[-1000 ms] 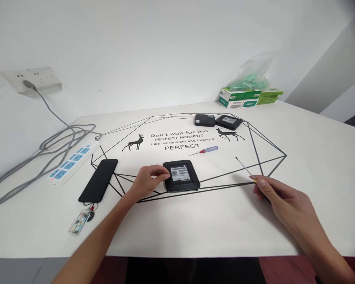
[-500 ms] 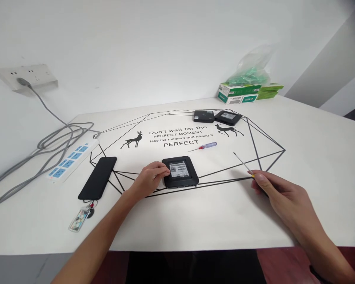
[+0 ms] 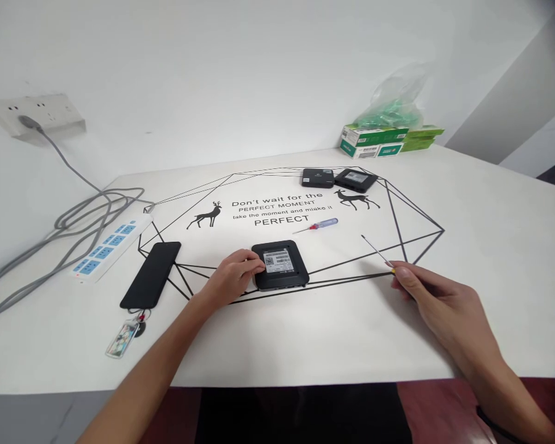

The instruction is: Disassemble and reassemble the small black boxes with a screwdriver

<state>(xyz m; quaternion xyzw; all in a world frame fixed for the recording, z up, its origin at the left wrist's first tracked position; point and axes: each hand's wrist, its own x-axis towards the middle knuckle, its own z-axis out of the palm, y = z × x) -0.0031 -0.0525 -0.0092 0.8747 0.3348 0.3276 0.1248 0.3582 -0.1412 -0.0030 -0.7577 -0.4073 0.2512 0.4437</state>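
Observation:
A flat black electronic box point(image 3: 282, 282) with a white label lies on the table in front of me. My left hand point(image 3: 235, 276) is at its left edge, thumb and fingertips pinched together; whatever they hold, if anything, is hidden. Off to the right, my right hand point(image 3: 437, 299) grips a screwdriver point(image 3: 377, 251). Its metal shaft points up and left, clear of the box, and only a bit of yellow shows of the handle. A second screwdriver point(image 3: 326, 223), with a clear purplish handle and red collar, lies beyond the box.
Two similar black boxes, one plain point(image 3: 317, 179) and one labelled point(image 3: 356, 179), lie farther back. A black phone point(image 3: 151, 275) with a keychain charm point(image 3: 123, 338) is at left, beside a power strip point(image 3: 113, 246) and coiled grey cable point(image 3: 74, 216). Green-and-white cartons point(image 3: 374, 142) stand against the wall.
The view has shifted very slightly. Both hands, the black box and the screwdrivers keep the same places on the table.

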